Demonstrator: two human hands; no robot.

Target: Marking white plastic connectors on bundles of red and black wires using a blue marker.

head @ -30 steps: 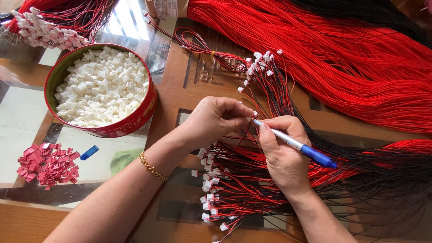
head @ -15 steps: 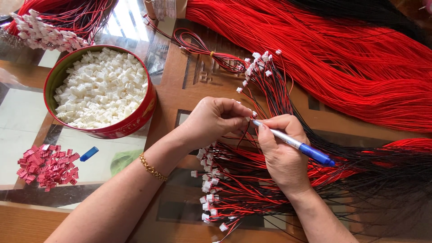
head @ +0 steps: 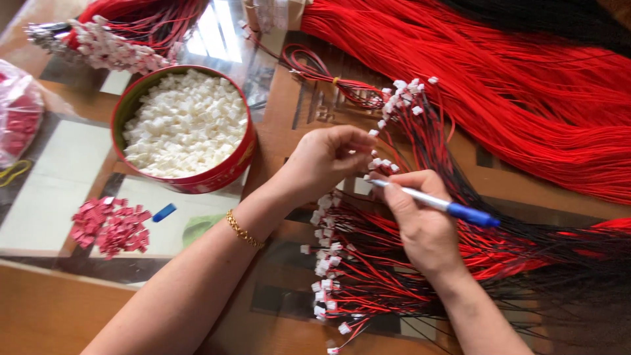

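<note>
**Two hands at the wire ends**

Both my hands meet over the tabletop (head: 276,125). My left hand (head: 325,161) pinches a small white plug (head: 373,164) on a red and black wire between its fingertips. My right hand (head: 420,227) has its grip closed around a blue and white pen (head: 437,204), tip touching that plug. More plugged wires (head: 355,276) fan out below. A red tin (head: 187,128) of white plugs stands near my left forearm.

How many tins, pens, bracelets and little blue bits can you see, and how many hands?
Round red tin of white connectors: 1
Pen with blue cap, in the right hand: 1
Gold bracelet, on the left hand wrist: 1
Small blue piece: 1
Hands: 2
Total: 6
</note>
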